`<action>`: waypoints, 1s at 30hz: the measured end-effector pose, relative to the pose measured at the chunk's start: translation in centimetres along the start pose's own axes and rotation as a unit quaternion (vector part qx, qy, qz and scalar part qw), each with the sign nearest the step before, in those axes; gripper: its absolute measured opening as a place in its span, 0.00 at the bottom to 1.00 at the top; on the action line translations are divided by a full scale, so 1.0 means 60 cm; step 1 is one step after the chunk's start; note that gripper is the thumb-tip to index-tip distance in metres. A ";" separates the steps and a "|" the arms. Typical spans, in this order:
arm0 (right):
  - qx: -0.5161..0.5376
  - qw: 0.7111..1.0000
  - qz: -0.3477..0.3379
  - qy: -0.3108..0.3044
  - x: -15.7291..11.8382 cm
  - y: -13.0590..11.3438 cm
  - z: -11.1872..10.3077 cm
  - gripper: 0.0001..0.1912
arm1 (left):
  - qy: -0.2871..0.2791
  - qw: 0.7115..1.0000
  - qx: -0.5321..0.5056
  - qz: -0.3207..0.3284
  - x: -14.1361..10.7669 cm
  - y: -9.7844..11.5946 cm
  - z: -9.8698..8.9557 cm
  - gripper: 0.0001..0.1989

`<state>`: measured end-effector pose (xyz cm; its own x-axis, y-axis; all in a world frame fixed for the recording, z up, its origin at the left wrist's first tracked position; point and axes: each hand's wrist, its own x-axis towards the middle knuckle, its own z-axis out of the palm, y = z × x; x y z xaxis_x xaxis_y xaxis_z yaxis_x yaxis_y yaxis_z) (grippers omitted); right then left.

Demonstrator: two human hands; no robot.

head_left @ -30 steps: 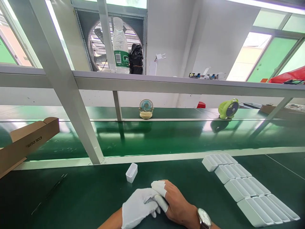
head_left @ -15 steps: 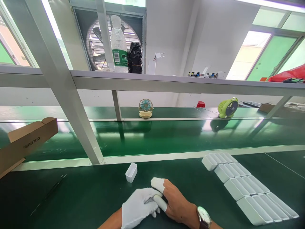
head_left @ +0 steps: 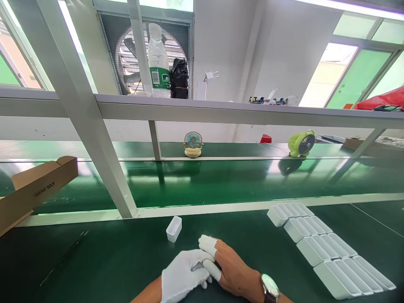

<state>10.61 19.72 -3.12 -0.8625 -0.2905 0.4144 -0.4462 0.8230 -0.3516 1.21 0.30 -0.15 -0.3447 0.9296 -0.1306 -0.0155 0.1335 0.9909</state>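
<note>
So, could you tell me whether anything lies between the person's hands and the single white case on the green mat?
Nothing visible does: only bare green mat lies between the left hand, the right hand and the white case.

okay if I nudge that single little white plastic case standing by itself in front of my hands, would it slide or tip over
The white case looks like a thin, hollow plastic shell, so it is probably very light. It rests on the smooth green table, so a low nudge would likely slide it. It looks narrow for its height, so a push near the top might tip it.
</note>
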 end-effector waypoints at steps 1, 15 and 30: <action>0.002 1.000 0.001 0.000 0.001 -0.001 -0.001 0.27 | 0.000 1.000 0.001 0.000 0.000 0.000 0.000 0.11; 0.009 1.000 -0.001 0.012 0.001 -0.001 -0.001 0.27 | 0.021 0.999 0.021 -0.014 -0.003 0.010 0.005 0.10; 0.023 1.000 0.002 -0.017 0.010 -0.009 -0.011 0.25 | 0.008 1.000 0.023 -0.015 -0.004 0.012 0.002 0.10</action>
<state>10.46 19.43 -2.14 -0.8710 -0.3048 0.3854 -0.4533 0.8010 -0.3910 1.37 0.19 0.59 -0.3591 0.9195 -0.1600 0.0165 0.1777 0.9839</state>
